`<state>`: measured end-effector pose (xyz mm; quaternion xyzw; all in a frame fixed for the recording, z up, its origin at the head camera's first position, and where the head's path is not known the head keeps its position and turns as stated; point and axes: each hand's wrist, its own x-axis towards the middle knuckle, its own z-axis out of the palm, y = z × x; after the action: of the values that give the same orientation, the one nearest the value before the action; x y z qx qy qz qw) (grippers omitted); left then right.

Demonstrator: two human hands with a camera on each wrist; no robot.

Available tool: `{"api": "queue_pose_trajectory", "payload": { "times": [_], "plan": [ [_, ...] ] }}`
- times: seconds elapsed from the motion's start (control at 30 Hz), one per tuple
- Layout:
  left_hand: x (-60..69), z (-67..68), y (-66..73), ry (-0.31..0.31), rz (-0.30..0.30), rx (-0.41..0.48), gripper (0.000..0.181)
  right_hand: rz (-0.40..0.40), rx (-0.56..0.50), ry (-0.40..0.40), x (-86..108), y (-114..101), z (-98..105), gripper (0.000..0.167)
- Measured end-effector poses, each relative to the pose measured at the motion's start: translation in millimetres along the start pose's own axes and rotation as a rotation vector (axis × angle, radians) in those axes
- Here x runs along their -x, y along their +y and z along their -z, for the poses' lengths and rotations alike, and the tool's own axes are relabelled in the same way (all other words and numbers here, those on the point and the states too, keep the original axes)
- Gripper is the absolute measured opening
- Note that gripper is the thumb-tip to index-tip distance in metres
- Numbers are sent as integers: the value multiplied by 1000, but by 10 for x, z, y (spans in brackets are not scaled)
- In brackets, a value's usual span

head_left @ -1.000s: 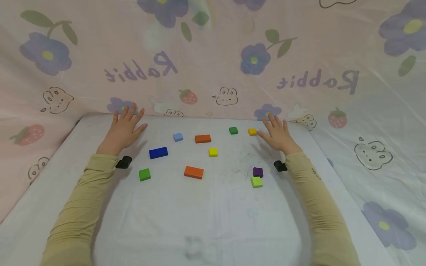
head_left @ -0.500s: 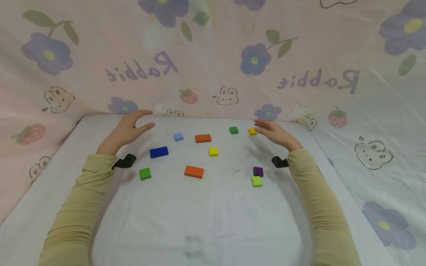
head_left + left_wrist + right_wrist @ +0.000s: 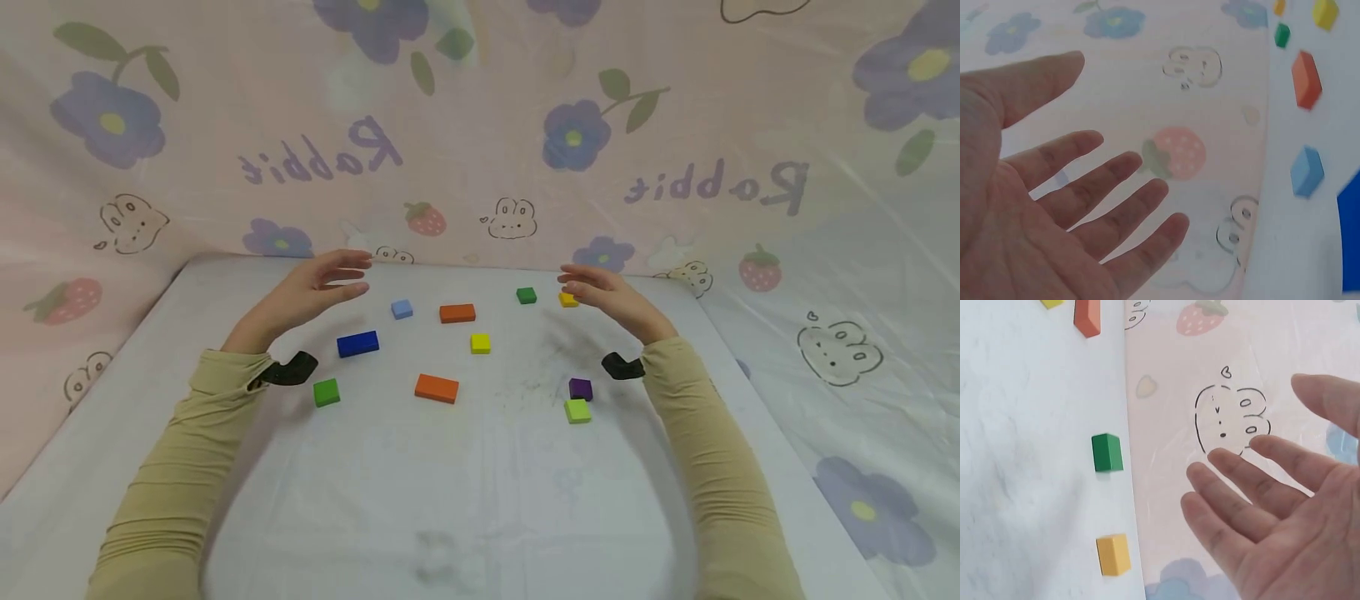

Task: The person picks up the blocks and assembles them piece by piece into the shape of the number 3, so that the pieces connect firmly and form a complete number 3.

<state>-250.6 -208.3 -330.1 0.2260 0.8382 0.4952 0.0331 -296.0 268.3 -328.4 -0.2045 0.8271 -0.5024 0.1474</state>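
Observation:
My left hand [image 3: 307, 292] hovers over the far left of the table, palm turned inward, fingers spread and relaxed. Nearest to it are a light blue block [image 3: 402, 309] and a dark blue block [image 3: 357, 344]. At the far right, my right hand [image 3: 613, 300] is likewise raised and holds nothing. Its fingers partly cover an amber block [image 3: 567, 302] in the head view; the right wrist view shows the amber block [image 3: 1114, 555] apart from the hand. Beside that lies a dark green block [image 3: 527, 296].
Between the hands lie two orange blocks, a back one [image 3: 457, 313] and a front one [image 3: 437, 389], plus a yellow block [image 3: 480, 343]. A green block [image 3: 326, 392] is front left. A purple block [image 3: 581, 389] and a lime block [image 3: 577, 411] sit close together. A printed curtain [image 3: 450, 167] rises behind the table.
Both hands have turned from palms down, fingers pointing away, to palms facing inward. The left hand has shifted right, the right hand slightly left. The blocks have stayed put.

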Motion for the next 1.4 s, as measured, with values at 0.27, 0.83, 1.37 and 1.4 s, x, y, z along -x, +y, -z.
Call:
{"api": "queue_pose_trajectory", "payload": {
  "times": [0.27,0.83,1.37,1.4],
  "plan": [
    [-2,-85,96,-65,-41,69,52,20,-76,-8,-101,0,-122,49],
    [-6,-344,1,-205,-14,183,55,41,-123,-94,-246,96,-468,47],
    [-80,-787,-228,-369,-33,225,60,-18,-17,-153,-376,133,-808,44],
    [-85,-806,-242,-377,-31,228,60,-18,-12,-159,-392,142,-827,45]
  ]
}}
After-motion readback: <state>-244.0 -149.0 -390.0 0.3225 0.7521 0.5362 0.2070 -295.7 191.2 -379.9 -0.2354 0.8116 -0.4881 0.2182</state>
